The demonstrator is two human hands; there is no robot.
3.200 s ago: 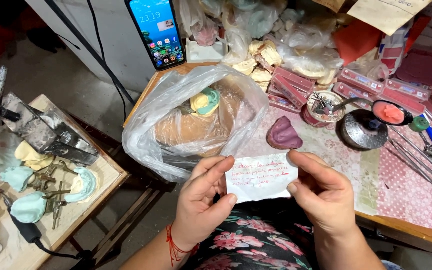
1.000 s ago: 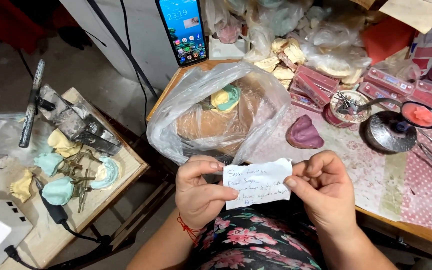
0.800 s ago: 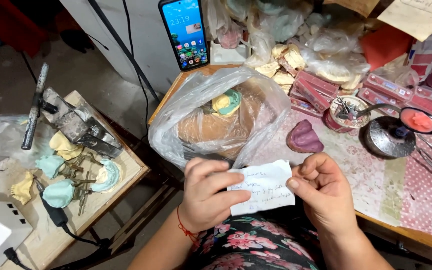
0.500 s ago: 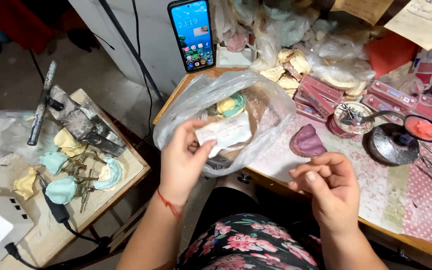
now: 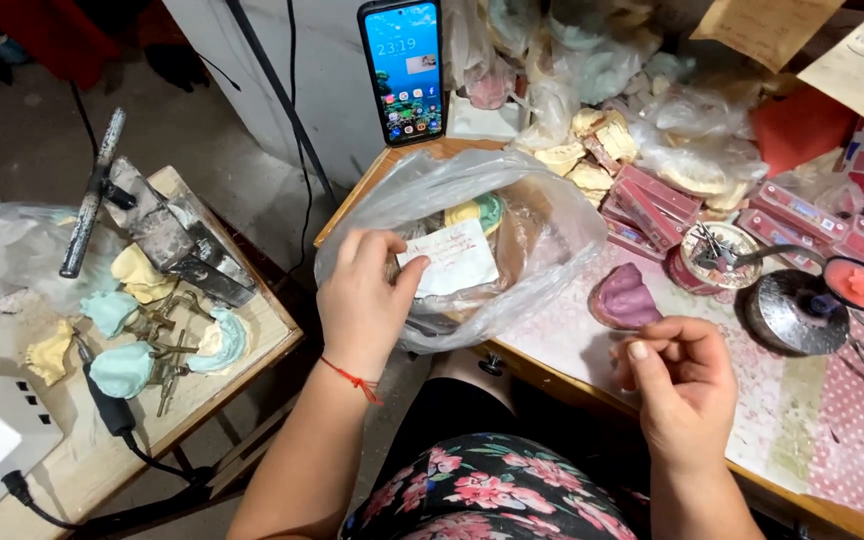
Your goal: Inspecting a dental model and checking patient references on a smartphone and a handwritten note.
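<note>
Left hand [image 5: 364,300] pinches a paper slip [image 5: 449,258] at its left edge, holding it at the mouth of the plastic bag [image 5: 542,225]. Slip's long axis runs left-right. Right hand [image 5: 680,385] nearer, empty, fingers loosely curled.

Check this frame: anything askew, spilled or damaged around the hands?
Nothing spilled or broken. The left hand holds a paper slip over the open plastic bag; the right hand is empty. The bench is merely cluttered.

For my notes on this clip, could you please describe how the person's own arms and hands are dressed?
Both forearms are bare, with no sleeves or gloves. The left hand has a thin red thread bracelet at the wrist. The right hand shows no rings or bands, and its nails are short.
</note>
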